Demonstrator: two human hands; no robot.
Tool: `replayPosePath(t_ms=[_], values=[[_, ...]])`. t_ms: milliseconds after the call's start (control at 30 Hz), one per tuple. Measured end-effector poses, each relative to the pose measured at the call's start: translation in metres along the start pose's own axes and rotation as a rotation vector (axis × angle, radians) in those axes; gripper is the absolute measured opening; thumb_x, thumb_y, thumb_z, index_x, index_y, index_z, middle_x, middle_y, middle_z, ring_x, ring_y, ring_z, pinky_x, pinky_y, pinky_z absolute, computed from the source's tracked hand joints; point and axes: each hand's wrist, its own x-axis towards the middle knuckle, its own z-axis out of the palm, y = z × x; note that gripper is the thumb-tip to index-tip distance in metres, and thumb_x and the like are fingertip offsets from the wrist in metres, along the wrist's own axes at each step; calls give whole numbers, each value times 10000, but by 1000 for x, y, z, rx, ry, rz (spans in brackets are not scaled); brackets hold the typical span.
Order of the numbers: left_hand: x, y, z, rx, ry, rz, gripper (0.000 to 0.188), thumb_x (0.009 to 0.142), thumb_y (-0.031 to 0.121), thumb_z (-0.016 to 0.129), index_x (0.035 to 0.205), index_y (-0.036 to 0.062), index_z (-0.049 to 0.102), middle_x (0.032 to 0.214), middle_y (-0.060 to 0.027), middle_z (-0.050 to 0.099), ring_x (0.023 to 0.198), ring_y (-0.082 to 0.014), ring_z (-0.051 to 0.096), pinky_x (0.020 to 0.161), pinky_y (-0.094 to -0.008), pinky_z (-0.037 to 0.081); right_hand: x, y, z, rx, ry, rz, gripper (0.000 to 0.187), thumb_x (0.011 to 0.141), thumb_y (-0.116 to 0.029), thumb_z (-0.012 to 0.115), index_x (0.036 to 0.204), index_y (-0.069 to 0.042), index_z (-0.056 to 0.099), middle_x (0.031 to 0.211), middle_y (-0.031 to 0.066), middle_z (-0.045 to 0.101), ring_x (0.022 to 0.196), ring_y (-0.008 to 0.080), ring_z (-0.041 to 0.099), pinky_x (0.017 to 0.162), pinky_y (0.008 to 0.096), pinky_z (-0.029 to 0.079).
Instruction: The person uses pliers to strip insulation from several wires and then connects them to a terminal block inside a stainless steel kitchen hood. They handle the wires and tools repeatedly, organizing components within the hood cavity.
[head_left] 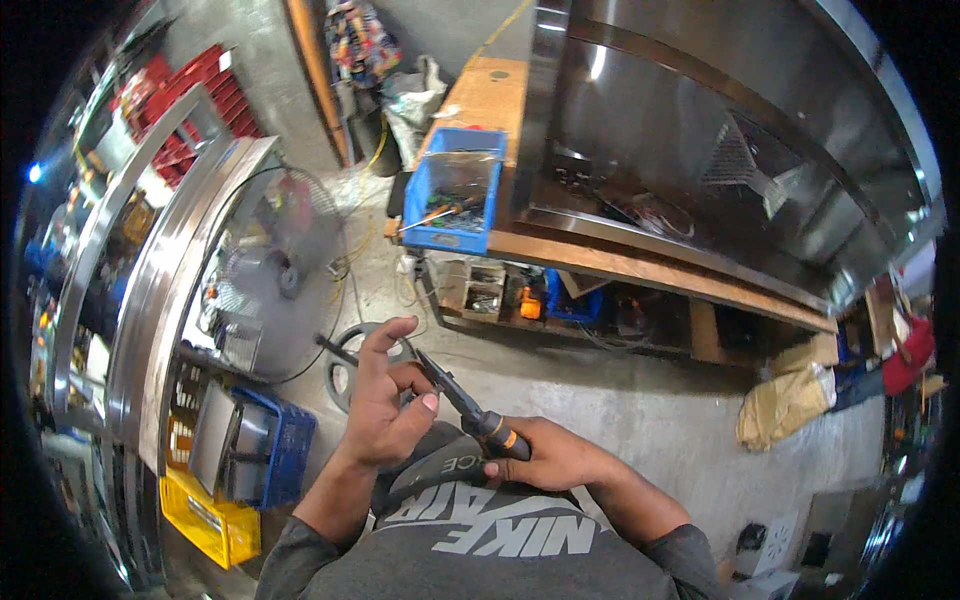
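right hand (pixel 548 452): fingers closed around orange-banded dark hand tool (pixel 488 424)
left hand (pixel 384 418): fingers half-curled beside tool's far end; cannot tell grip
far bench (pixel 640 268): blue bin (pixel 447 240), left end

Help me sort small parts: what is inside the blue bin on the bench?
Inside the blue bin, a slim, partly orange tool lies over small mixed pieces, too blurred to name. Whatever they cover cannot be seen.

We recognise a workshop by its wooden bench (pixel 497 88), bearing a blue bin (pixel 445 240) of tools (pixel 437 213); a large sheet-metal housing (pixel 640 85) stands upon it. We note also a concrete floor (pixel 580 390); a caged fan (pixel 289 279); stacked red crates (pixel 212 92).
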Motion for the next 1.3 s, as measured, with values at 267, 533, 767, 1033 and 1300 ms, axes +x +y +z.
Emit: replayPosePath(t_ms=[267,533,767,1033,1300], values=[[70,-7,43,-23,-230,49,620,800,42,595,1358,-50,340,1276,-135,425,800,-130,562,796,-286,440,-30,16,-29,44,261,69,438,885,-355,652,1144,-18,546,909,211,641,839,319,609,799,393,465],[149,-33,58,-196,-317,53,693,797,-33,561,1417,-3,251,1075,-90,525,769,-106,553,731,-262,451,-7,14,-76,14,412,92,464,869,-367,664,1141,-11,547,899,216,641,851,347,612,806,404,463],[232,-44,50,-256,-357,33,667,820,-27,557,1418,25,265,1079,-83,519,795,-103,549,746,-250,456,39,5,-127,-40,534,120,438,864,-320,673,1145,-19,525,919,201,619,870,336,596,802,405,460],[306,-65,70,-727,-436,-178,401,841,161,734,1132,53,481,951,-89,620,895,-179,648,804,-326,538,84,15,-160,95,734,48,324,830,-166,648,1094,-39,509,855,149,587,818,277,579,766,392,457],[347,-84,113,-860,-508,-242,436,766,232,805,1079,66,551,893,-95,643,835,-262,680,775,-421,575,76,41,-211,53,788,-58,268,785,-119,612,1019,-43,507,753,147,554,718,270,563,685,403,450]])
